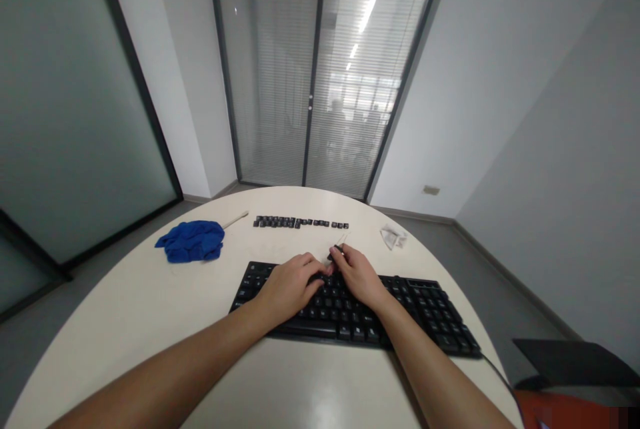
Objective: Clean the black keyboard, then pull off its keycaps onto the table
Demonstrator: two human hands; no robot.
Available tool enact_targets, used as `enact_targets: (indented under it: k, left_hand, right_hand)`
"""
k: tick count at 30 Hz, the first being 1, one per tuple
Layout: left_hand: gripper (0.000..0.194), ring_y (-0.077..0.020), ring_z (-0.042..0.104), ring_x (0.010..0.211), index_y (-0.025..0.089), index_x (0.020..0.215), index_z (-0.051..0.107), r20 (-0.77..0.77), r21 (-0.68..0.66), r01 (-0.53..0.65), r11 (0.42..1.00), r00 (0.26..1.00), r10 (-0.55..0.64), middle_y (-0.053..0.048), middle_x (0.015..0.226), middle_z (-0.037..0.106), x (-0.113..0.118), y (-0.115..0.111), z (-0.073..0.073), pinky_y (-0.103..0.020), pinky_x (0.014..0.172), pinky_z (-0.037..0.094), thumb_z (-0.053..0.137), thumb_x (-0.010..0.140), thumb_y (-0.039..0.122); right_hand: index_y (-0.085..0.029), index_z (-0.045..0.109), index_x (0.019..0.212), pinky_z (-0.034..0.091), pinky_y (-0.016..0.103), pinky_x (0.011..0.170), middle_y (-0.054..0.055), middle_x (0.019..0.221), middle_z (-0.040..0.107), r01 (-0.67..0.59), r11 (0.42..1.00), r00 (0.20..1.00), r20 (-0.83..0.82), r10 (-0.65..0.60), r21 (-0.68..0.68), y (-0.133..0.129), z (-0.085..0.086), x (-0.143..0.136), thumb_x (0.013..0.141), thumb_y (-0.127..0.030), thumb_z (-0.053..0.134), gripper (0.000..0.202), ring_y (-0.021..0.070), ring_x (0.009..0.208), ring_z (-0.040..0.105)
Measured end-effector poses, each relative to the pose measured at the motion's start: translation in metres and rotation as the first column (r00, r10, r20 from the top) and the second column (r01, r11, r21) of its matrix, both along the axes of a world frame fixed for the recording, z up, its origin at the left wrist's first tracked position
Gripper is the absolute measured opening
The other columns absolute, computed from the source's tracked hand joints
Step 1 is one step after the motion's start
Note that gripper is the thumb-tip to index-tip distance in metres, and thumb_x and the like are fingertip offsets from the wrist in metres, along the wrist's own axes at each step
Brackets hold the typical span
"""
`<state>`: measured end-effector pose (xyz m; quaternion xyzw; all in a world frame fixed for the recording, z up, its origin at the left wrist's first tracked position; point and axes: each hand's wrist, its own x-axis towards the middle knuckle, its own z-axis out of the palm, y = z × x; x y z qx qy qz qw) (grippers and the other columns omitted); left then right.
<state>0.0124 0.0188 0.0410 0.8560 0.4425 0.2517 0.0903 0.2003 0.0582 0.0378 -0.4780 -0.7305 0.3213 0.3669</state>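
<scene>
A black keyboard [320, 312] lies flat on the round table in front of me. My left hand [297, 282] rests over its upper middle keys, thumb and index finger apart, fingertips close to the other hand. Over the upper rows, my right hand [356, 274] is closed on a small black wire keycap puller [335, 253]. Its thin wire ends point up and away from the keys. The fingertips of both hands nearly meet, and the keys beneath them are hidden. Behind the hands, loose black keycaps [277, 222] are lined up in rows on the table.
At the left lies a crumpled blue cloth [193, 241], with a thin brush-like stick [236, 219] beside it. A crumpled white tissue or wrapper [393, 237] sits at the right. The keyboard cable [500, 375] runs over the right table edge, near a chair [575, 362].
</scene>
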Motion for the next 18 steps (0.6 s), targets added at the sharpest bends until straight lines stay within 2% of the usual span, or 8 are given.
enact_targets:
  k: [12,18]
  left_hand:
    - [0.014,-0.0185,0.060,0.099,0.024,0.104,0.060,0.091,-0.009,0.040,0.999,0.995,-0.039,0.000,0.104,0.065,0.0002,0.0005,0.0010,-0.033,0.089,0.047,0.059,0.090,0.020]
    - [0.009,-0.0192,0.061,0.095,0.023,0.099,0.061,0.130,-0.010,-0.044,0.999,0.991,0.045,0.000,0.099,0.067,0.0005,0.0017,-0.0001,-0.033,0.085,0.047,0.059,0.090,0.023]
  right_hand:
    - [-0.021,0.056,0.080,0.046,0.029,0.075,0.004,0.074,0.071,0.005,0.999,0.999,0.036,-0.007,0.044,-0.0007,-0.0009,-0.0007,0.097,-0.044,0.042,0.031,0.0196,0.075,0.067]
    - [-0.021,0.056,0.079,0.046,0.030,0.080,0.002,0.073,0.071,-0.014,0.999,1.000,0.022,0.013,0.037,-0.0019,-0.0007,-0.0004,0.098,-0.044,0.041,0.034,0.0187,0.075,0.067]
